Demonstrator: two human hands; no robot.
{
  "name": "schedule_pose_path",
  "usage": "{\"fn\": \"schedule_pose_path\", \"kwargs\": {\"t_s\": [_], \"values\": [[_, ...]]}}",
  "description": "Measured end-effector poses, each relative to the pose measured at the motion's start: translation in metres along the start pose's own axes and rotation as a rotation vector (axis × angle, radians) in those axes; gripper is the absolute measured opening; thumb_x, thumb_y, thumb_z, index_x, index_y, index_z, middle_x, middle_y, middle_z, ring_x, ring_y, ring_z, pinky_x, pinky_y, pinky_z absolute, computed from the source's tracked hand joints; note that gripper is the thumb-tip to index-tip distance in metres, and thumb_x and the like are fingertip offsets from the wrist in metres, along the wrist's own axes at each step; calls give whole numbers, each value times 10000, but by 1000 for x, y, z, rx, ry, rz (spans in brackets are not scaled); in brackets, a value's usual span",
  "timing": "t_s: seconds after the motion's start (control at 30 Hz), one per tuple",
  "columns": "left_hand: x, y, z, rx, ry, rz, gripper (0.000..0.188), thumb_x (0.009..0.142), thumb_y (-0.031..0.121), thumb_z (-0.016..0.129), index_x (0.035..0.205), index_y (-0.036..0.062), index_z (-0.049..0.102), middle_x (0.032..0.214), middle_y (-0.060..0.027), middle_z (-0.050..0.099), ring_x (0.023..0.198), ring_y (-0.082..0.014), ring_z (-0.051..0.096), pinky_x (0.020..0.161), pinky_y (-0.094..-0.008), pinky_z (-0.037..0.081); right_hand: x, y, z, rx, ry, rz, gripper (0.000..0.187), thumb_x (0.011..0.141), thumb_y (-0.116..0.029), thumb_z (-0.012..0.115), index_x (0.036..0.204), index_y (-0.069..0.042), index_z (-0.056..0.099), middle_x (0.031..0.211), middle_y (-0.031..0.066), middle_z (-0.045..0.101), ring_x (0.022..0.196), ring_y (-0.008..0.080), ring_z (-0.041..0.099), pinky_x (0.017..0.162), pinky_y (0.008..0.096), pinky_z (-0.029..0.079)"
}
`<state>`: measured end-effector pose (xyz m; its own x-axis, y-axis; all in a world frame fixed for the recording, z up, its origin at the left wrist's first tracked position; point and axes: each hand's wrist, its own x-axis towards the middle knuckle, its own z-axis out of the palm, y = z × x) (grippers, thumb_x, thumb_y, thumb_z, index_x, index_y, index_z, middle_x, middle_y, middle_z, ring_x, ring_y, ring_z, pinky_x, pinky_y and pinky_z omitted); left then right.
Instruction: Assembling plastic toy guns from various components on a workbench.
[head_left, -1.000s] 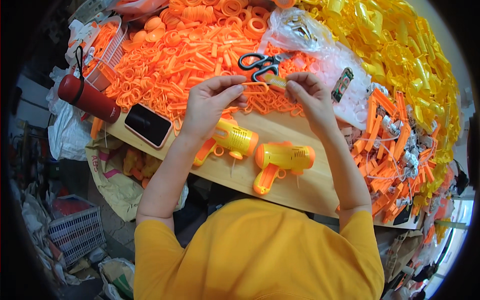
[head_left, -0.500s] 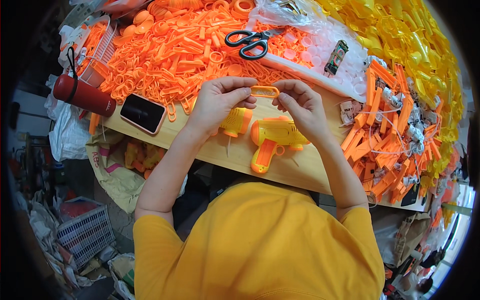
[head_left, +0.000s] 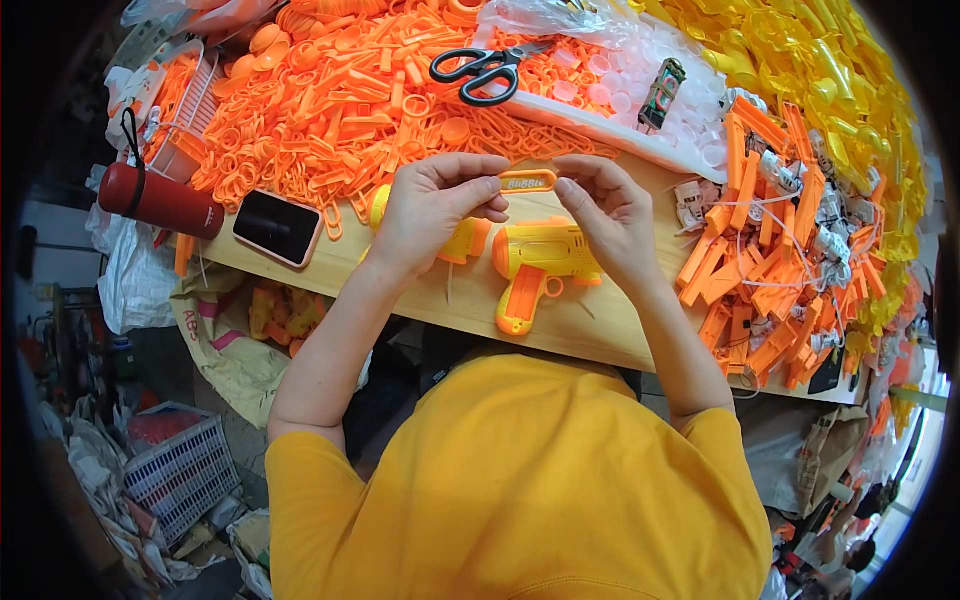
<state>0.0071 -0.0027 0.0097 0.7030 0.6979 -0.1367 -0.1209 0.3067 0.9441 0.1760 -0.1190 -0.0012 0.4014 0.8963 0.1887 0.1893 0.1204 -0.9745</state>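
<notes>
Between my two hands is a small orange oval plastic frame point(head_left: 527, 182) with a pale lettered strip inside it. Its left end is pinched by the thumb and fingers of my left hand point(head_left: 440, 205). At the other end, the bent thumb and fingers of my right hand point(head_left: 612, 212) grip the rim. Below the hands lies a yellow-and-orange toy gun point(head_left: 538, 262), its orange handle toward me. A second toy gun point(head_left: 462, 242) is beside it on the left, partly hidden by my left hand and wrist.
Loose orange plastic parts point(head_left: 340, 110) are heaped behind my hands, with black-handled scissors point(head_left: 487, 75) on top. A phone point(head_left: 278, 228) and a red flask point(head_left: 160, 197) lie left on the wooden table point(head_left: 420, 290). Orange pieces with wires point(head_left: 765, 250) are piled right, yellow parts point(head_left: 830, 80) behind.
Both hands keep hold of the orange frame, which has turned slightly so its lettering shows more clearly. The table and its things have shifted a little up and left in the picture.
</notes>
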Motion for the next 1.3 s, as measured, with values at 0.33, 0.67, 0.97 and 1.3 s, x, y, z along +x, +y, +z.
{"fn": "schedule_pose_path", "kwargs": {"t_s": [0.33, 0.67, 0.97, 1.3], "values": [[-9, -14, 19, 133, -68, 68, 222, 833, -1, 639, 1052, -32, 644, 917, -93, 652, 773, -144, 648, 694, -256, 556, -23, 0, -11, 555, 140, 344, 178, 815, -34, 690, 962, -25, 590, 809, 28, 621, 636, 75, 538, 586, 214, 440], [-16, -28, 36, 931, -249, 752, 225, 751, 5, 685, 974, -1, 655, 871, -120, 578, 747, -244, 601, 642, -317, 497, -53, 7, -15, -119, 198, 91, 259, 804, -46, 688, 1046, -36, 596, 921, 28, 648, 775, 93, 570, 643, 217, 443], [-17, -34, 44, 1108, -335, 716, 180, 737, 16, 660, 913, -13, 641, 838, -128, 551, 796, -293, 564, 706, -362, 476, -64, 46, -25, -525, 84, -264, 245, 825, -24, 598, 1067, -37, 624, 1114, 134, 574, 1108, 300, 497, 958, 373, 383], [-11, -47, 65, 1085, -344, 701, 206, 750, 55, 676, 950, 7, 659, 871, -123, 558, 811, -272, 561, 734, -355, 461, -80, 52, -41, -456, 237, -163, 166, 799, -48, 688, 946, -19, 616, 1038, 104, 572, 1006, 211, 529, 889, 305, 411]]}}
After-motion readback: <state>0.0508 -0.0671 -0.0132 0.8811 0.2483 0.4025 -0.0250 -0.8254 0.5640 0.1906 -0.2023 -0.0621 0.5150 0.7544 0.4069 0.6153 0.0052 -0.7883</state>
